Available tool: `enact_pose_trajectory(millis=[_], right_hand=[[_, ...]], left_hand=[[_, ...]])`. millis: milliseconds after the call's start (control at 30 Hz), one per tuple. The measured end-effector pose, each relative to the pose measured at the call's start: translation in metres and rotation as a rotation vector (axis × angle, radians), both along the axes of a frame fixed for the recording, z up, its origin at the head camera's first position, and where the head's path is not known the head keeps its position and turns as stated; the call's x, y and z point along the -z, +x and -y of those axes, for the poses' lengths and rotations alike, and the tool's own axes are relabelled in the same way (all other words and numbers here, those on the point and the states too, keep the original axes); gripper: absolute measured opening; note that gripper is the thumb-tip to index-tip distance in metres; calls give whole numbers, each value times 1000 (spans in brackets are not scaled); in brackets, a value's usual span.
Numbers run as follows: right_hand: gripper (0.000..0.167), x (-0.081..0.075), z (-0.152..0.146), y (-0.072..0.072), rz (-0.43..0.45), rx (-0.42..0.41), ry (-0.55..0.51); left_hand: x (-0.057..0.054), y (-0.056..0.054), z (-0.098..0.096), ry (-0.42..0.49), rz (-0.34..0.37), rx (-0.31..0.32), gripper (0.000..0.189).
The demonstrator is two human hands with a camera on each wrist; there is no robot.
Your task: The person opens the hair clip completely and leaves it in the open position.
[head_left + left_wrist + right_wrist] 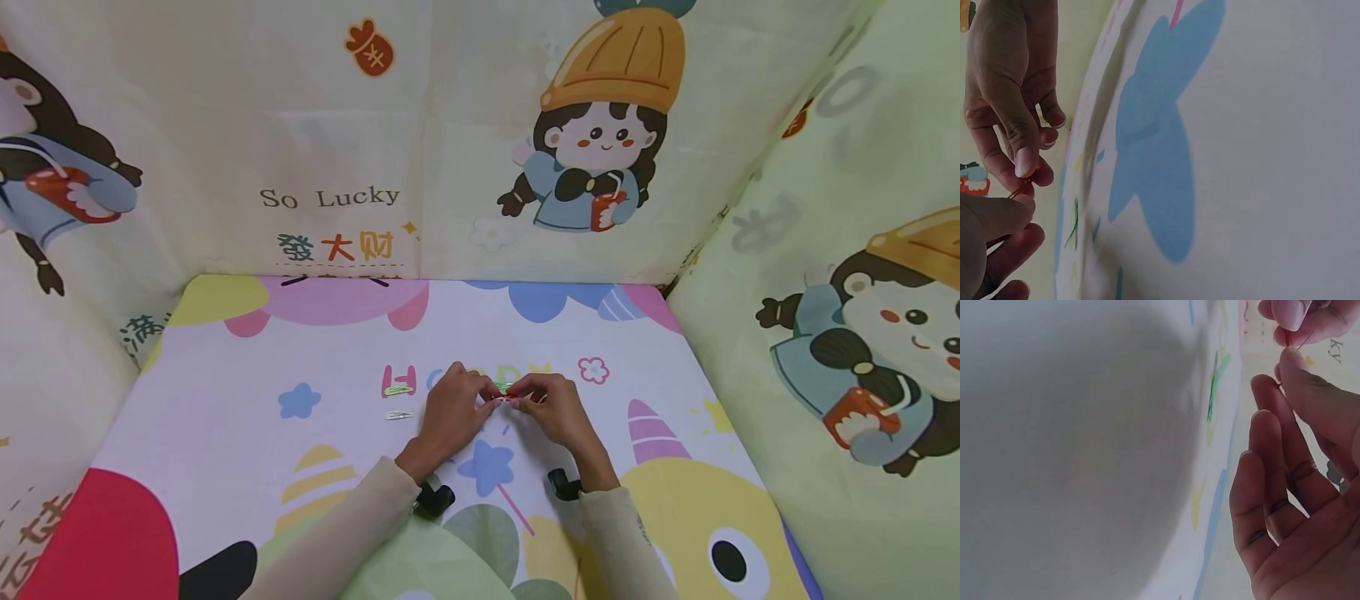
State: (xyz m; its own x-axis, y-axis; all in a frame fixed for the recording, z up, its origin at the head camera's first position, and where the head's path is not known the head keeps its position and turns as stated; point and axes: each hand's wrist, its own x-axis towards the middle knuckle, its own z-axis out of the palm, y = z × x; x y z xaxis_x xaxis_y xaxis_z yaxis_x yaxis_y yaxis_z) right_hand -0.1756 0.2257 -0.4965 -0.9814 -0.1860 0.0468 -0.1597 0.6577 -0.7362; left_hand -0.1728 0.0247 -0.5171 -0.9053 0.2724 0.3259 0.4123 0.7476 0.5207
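Observation:
In the head view, a thin red hair clip (506, 397) spans the fingertips of both hands, held above the table. My left hand (454, 406) pinches one end between thumb and forefinger. The other end is pinched by my right hand (553, 410), whose other fingers are loosely bent in the right wrist view. There, two thin red strands of the clip (1289, 339) show spread apart between the hands. Just beyond the fingertips lies a green hair clip (503, 386) on the table. The fingertips cover most of the red clip.
To the left of my hands lie a light green hair clip (399, 390) and a white hair clip (399, 415). The printed tablecloth (225, 400) meets upright fabric panels (465, 167) at the back and sides. Dark wrist cameras (435, 498) sit under the wrists.

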Motion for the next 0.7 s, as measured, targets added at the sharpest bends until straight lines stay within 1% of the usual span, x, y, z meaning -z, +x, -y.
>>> enact_pose_trajectory(millis=[167, 433, 533, 700], right_hand=[[16, 3, 3, 0, -8, 16, 48], [15, 8, 6, 0, 7, 63, 117], [15, 10, 7, -1, 2, 74, 144], [15, 11, 7, -1, 20, 90, 157]], left_hand=[[4, -2, -5, -40, -8, -14, 15], [11, -5, -10, -67, 19, -15, 15], [12, -5, -10, -77, 21, -17, 14], [12, -6, -12, -94, 32, -20, 14]])
